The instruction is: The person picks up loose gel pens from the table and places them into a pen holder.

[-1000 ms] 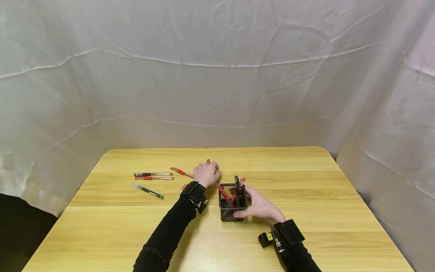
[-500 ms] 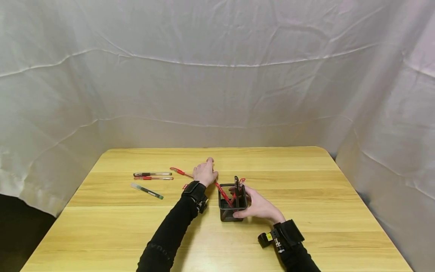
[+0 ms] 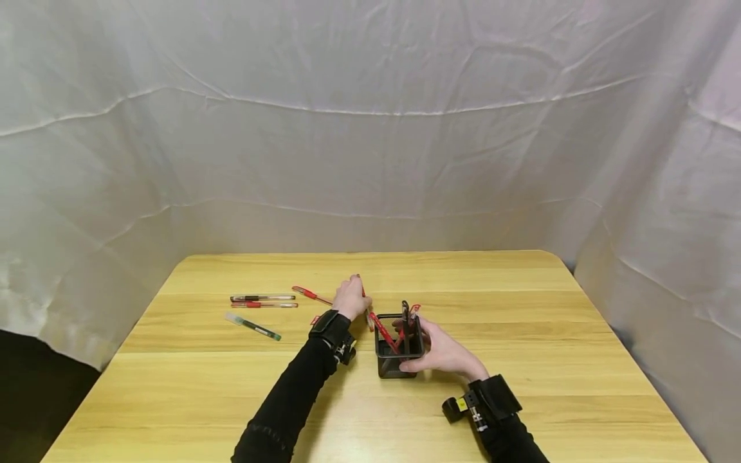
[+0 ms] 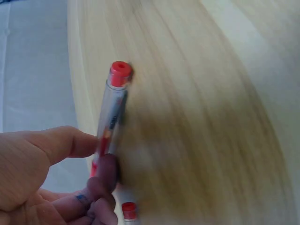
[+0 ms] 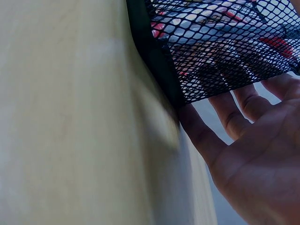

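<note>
In the head view my left hand is left of and behind the pen holder. Thumb and fingers pinch a clear-barrelled red pen, whose red end plug shows close over the table in the left wrist view. My right hand grips the side of the black mesh pen holder, which stands upright on the table. Inside the holder lean a red pen, a black pen and another red pen. The right wrist view shows my fingers along the mesh wall.
Left of my left hand lie a black pen, a red pen and a green pen on the wooden table. Another red pen lies partly behind that hand. Grey-white cloth surrounds the table.
My left fingers, stretched out half a second ago, have drawn in around the red pen. Its lower end now shows beside the holder. The right hand stays on the holder.
</note>
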`<state>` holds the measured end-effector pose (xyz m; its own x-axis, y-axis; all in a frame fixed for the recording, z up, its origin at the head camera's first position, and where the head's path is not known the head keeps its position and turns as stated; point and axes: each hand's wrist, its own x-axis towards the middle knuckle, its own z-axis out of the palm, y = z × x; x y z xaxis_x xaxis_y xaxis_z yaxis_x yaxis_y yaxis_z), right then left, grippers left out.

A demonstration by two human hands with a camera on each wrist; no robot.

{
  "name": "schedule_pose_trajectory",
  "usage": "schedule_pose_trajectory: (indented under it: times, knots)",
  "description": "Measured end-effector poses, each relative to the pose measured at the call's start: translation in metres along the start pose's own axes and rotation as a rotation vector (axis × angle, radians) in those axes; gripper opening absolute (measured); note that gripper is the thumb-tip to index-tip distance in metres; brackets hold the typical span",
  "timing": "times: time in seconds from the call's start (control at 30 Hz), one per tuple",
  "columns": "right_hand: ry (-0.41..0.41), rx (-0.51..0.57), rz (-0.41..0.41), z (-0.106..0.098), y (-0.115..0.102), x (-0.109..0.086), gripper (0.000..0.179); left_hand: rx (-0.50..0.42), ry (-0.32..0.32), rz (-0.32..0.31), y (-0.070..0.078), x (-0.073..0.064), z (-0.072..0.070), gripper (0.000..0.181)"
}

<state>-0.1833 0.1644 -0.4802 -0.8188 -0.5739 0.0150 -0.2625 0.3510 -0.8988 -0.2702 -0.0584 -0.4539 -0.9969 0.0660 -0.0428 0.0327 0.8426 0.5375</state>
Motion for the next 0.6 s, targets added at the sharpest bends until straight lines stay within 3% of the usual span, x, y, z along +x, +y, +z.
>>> schedule_pose_trajectory:
  times: [0.17, 0.3, 0.47, 0.6]
  knots:
    - [-0.006, -0.011, 0.011, -0.001, -0.001, -0.001, 0.087, -0.051, -0.014, 0.001, -0.002, -0.003, -0.001, 0.024]
    - [-0.006, -0.005, 0.008, -0.001, -0.001, -0.001, 0.087, -0.148, -0.012, 0.008, -0.01, -0.007, -0.004, 0.022]
    - [-0.001, -0.013, -0.007, -0.001, -0.002, 0.0, 0.086, -0.282, 0.026, 0.045, -0.018, -0.014, -0.01, 0.037]
    - [-0.002, -0.001, -0.017, -0.001, -0.001, -0.001, 0.085, -0.361, 0.056, 0.076, -0.021, -0.021, -0.012, 0.034]
